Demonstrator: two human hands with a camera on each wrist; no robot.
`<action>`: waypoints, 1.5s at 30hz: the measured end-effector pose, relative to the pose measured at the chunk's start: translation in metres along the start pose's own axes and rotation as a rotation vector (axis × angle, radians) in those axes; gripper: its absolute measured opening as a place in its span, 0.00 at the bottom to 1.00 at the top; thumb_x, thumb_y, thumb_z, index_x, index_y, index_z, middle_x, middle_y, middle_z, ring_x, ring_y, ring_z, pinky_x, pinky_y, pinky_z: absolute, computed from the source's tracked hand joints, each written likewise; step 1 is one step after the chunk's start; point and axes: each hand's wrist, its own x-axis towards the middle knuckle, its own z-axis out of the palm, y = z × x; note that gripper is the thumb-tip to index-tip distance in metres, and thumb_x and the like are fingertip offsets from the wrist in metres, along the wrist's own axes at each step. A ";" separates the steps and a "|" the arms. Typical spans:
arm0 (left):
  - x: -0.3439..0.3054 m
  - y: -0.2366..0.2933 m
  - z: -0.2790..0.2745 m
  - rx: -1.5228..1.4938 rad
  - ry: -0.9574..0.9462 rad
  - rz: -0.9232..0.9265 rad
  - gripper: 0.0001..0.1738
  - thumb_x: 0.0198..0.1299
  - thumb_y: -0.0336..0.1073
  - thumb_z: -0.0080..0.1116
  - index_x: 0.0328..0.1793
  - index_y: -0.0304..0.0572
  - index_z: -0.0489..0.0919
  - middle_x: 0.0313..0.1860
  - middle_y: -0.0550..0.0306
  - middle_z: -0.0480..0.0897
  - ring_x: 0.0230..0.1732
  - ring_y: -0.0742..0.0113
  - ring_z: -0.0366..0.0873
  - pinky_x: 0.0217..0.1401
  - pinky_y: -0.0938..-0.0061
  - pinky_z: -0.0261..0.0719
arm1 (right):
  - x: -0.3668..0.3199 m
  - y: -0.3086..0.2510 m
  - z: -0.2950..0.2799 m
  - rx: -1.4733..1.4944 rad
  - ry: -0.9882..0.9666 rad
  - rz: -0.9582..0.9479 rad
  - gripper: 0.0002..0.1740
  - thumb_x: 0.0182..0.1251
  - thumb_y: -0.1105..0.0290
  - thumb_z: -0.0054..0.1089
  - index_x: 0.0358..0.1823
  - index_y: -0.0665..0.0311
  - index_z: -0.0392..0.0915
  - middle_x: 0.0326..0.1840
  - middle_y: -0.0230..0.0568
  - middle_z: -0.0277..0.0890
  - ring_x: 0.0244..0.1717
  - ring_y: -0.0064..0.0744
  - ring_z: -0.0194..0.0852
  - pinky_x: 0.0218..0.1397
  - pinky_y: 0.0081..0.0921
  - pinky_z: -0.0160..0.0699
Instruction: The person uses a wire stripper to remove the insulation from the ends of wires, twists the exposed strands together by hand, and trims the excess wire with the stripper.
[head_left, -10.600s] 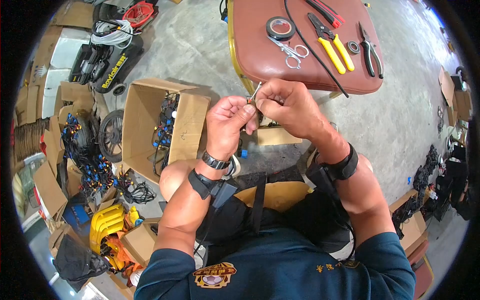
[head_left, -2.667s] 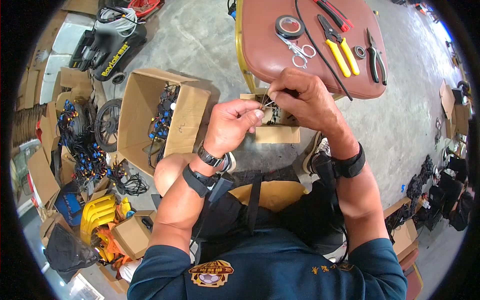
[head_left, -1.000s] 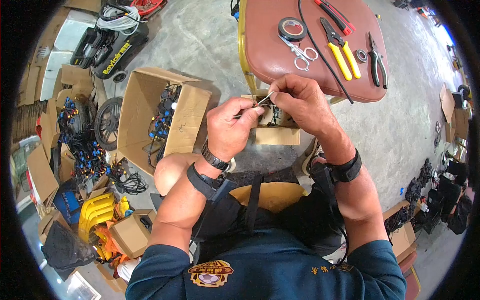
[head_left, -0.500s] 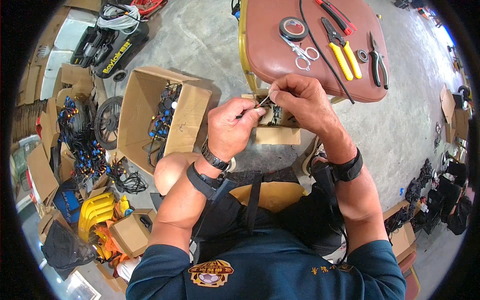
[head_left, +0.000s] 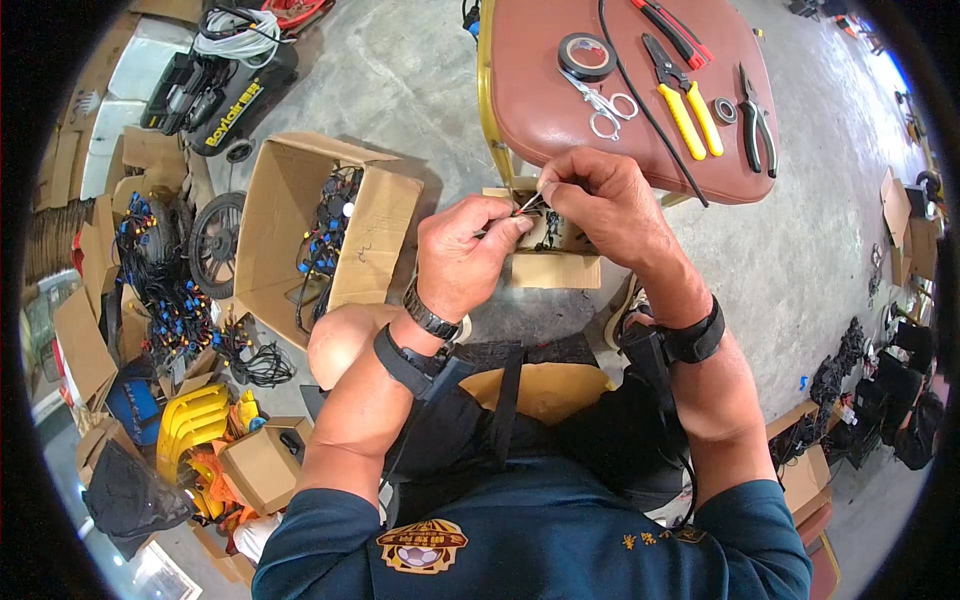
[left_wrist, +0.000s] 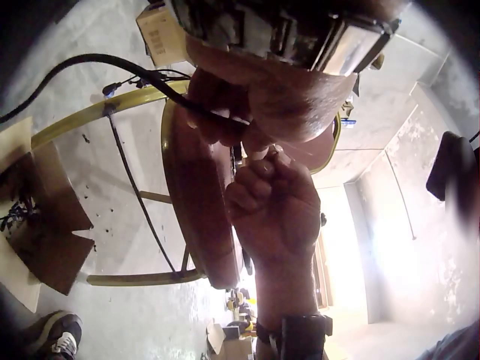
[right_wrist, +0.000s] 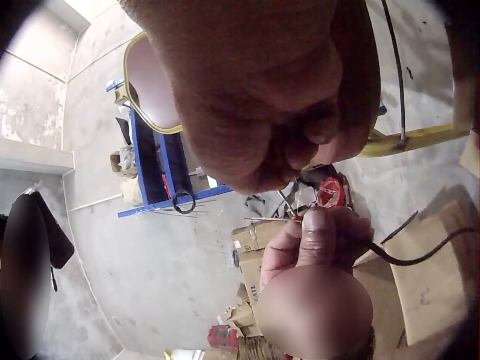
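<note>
In the head view my left hand [head_left: 462, 245] pinches the end of a black cable between thumb and forefinger. Thin wires [head_left: 531, 202] stick out beyond those fingertips, one pale and one reddish. My right hand [head_left: 605, 205] pinches the pale wire's far end, a short gap from the left thumb. The left wrist view shows the black cable [left_wrist: 112, 58] trailing away from the left hand in a long curve. From the right wrist, the left thumb [right_wrist: 317, 232] presses where the wires leave the cable, and the right fingers are in shadow above.
A brown padded chair [head_left: 560, 130] ahead bears black tape [head_left: 587, 57], folding scissors [head_left: 603, 110], yellow-handled wire strippers [head_left: 690, 115], pliers [head_left: 757, 125] and a black cable length. Below the hands stands a small carton [head_left: 555, 272]; a larger carton [head_left: 375, 235] of connector cables is left.
Since the earliest frame the hands have drawn slightly apart and the small carton shows more beneath them. Over the last second the wire has tilted more steeply; the hands barely moved.
</note>
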 end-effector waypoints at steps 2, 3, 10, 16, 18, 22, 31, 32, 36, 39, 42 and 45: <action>-0.001 -0.001 0.001 -0.035 0.000 -0.025 0.06 0.53 0.22 0.69 0.35 0.34 0.81 0.30 0.59 0.84 0.31 0.78 0.77 0.35 0.80 0.76 | 0.000 -0.001 -0.001 -0.024 -0.004 0.012 0.04 0.65 0.74 0.60 0.38 0.67 0.81 0.30 0.21 0.73 0.31 0.09 0.65 0.33 0.13 0.65; -0.001 -0.001 0.001 -0.052 0.001 -0.037 0.06 0.53 0.22 0.69 0.35 0.34 0.81 0.30 0.59 0.84 0.31 0.78 0.77 0.35 0.80 0.76 | 0.000 -0.002 -0.001 -0.036 -0.006 0.017 0.04 0.65 0.74 0.60 0.38 0.67 0.81 0.30 0.21 0.73 0.31 0.09 0.64 0.32 0.13 0.65; 0.000 0.000 -0.001 -0.125 -0.033 -0.106 0.06 0.55 0.21 0.68 0.36 0.34 0.81 0.30 0.61 0.83 0.32 0.79 0.77 0.36 0.81 0.76 | 0.000 -0.002 -0.001 -0.009 -0.022 0.036 0.06 0.65 0.74 0.59 0.39 0.68 0.80 0.30 0.24 0.74 0.31 0.11 0.67 0.33 0.16 0.68; -0.001 -0.006 -0.003 -0.260 -0.073 -0.218 0.05 0.57 0.21 0.67 0.38 0.33 0.80 0.32 0.59 0.83 0.32 0.76 0.80 0.37 0.80 0.79 | 0.001 -0.002 -0.004 -0.030 -0.050 0.007 0.09 0.65 0.72 0.58 0.41 0.71 0.80 0.29 0.29 0.77 0.32 0.15 0.71 0.34 0.20 0.74; 0.000 -0.005 -0.003 -0.319 -0.081 -0.267 0.05 0.58 0.21 0.66 0.37 0.33 0.80 0.32 0.59 0.83 0.32 0.75 0.81 0.37 0.79 0.81 | 0.000 -0.002 -0.004 -0.033 -0.049 -0.005 0.09 0.65 0.72 0.58 0.41 0.72 0.80 0.29 0.29 0.77 0.32 0.14 0.71 0.34 0.19 0.74; 0.001 -0.004 -0.002 -0.364 -0.075 -0.288 0.05 0.58 0.21 0.66 0.37 0.34 0.80 0.32 0.58 0.83 0.32 0.74 0.82 0.37 0.79 0.82 | 0.000 0.000 -0.002 0.001 -0.040 -0.025 0.05 0.66 0.75 0.60 0.39 0.68 0.80 0.31 0.21 0.73 0.32 0.10 0.65 0.33 0.14 0.66; 0.002 -0.005 -0.001 -0.165 -0.018 -0.114 0.05 0.55 0.24 0.68 0.37 0.33 0.83 0.26 0.61 0.84 0.27 0.81 0.75 0.29 0.80 0.75 | 0.002 -0.004 -0.005 -0.056 -0.032 0.021 0.07 0.66 0.73 0.61 0.40 0.69 0.81 0.30 0.24 0.75 0.33 0.12 0.68 0.35 0.16 0.70; 0.002 -0.006 0.000 -0.143 -0.014 -0.097 0.05 0.55 0.24 0.68 0.37 0.33 0.83 0.26 0.61 0.84 0.26 0.81 0.75 0.29 0.80 0.75 | 0.002 -0.003 -0.005 -0.060 -0.032 0.021 0.08 0.66 0.72 0.61 0.40 0.70 0.81 0.30 0.26 0.76 0.33 0.13 0.69 0.35 0.18 0.71; 0.003 0.004 -0.002 -0.090 -0.036 -0.161 0.06 0.55 0.23 0.69 0.35 0.34 0.81 0.27 0.66 0.80 0.30 0.81 0.72 0.33 0.83 0.71 | 0.003 0.004 -0.005 -0.054 -0.020 -0.015 0.10 0.66 0.70 0.61 0.40 0.71 0.81 0.30 0.29 0.78 0.33 0.15 0.70 0.36 0.20 0.73; 0.003 0.005 -0.001 -0.218 -0.014 -0.219 0.06 0.55 0.23 0.69 0.35 0.34 0.81 0.27 0.66 0.80 0.30 0.81 0.72 0.33 0.83 0.72 | 0.002 -0.003 -0.003 -0.035 -0.012 0.030 0.10 0.66 0.70 0.61 0.40 0.71 0.81 0.30 0.29 0.78 0.33 0.15 0.70 0.36 0.20 0.73; 0.003 0.003 -0.001 -0.282 -0.018 -0.230 0.05 0.55 0.23 0.69 0.35 0.35 0.82 0.27 0.66 0.80 0.31 0.81 0.73 0.34 0.82 0.73 | 0.003 0.000 -0.004 -0.001 -0.025 0.020 0.10 0.66 0.70 0.61 0.40 0.71 0.81 0.31 0.29 0.78 0.33 0.15 0.70 0.37 0.20 0.73; 0.003 0.005 -0.001 -0.192 -0.027 -0.169 0.05 0.55 0.23 0.69 0.35 0.34 0.82 0.28 0.63 0.81 0.31 0.80 0.74 0.35 0.81 0.74 | 0.002 -0.003 -0.004 -0.006 -0.022 0.052 0.10 0.65 0.70 0.62 0.40 0.71 0.81 0.31 0.29 0.78 0.34 0.15 0.71 0.37 0.20 0.74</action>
